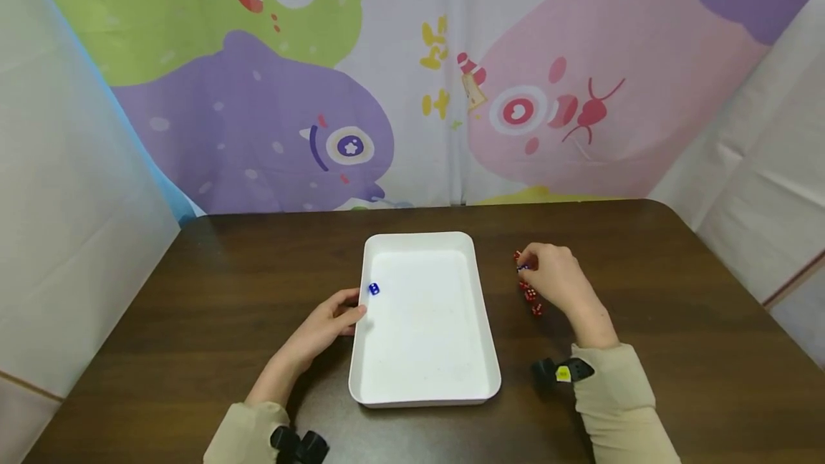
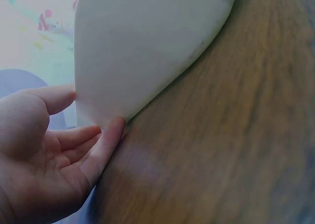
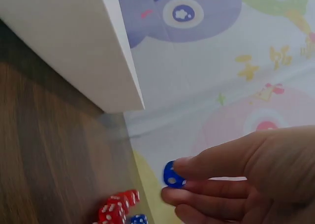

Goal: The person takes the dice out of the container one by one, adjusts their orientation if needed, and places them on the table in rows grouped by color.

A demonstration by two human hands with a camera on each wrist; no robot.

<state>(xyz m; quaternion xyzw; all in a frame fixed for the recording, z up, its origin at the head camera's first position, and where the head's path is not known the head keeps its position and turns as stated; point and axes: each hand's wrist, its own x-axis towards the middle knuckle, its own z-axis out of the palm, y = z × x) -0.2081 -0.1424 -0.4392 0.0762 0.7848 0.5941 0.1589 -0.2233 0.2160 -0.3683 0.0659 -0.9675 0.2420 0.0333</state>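
Observation:
A blue die (image 1: 374,289) with white pips lies in the shallow white tray (image 1: 425,321), by its left wall. My left hand (image 1: 331,321) holds that side of the tray, with fingertips against the outer wall in the left wrist view. Right of the tray, my right hand (image 1: 559,274) pinches another blue die (image 3: 172,176) between thumb and fingers. Below it, in the right wrist view, are several red dice (image 3: 113,211) and one more blue die (image 3: 139,219) on the table. In the head view, that hand partly hides the row of dice.
The dark brown wooden table (image 1: 258,263) carries the tray and the loose dice. Behind its far edge hangs a cloth (image 1: 419,163) printed with cartoon figures. White panels (image 1: 71,185) stand at both sides. A black wrist camera (image 1: 299,445) sits on each sleeve.

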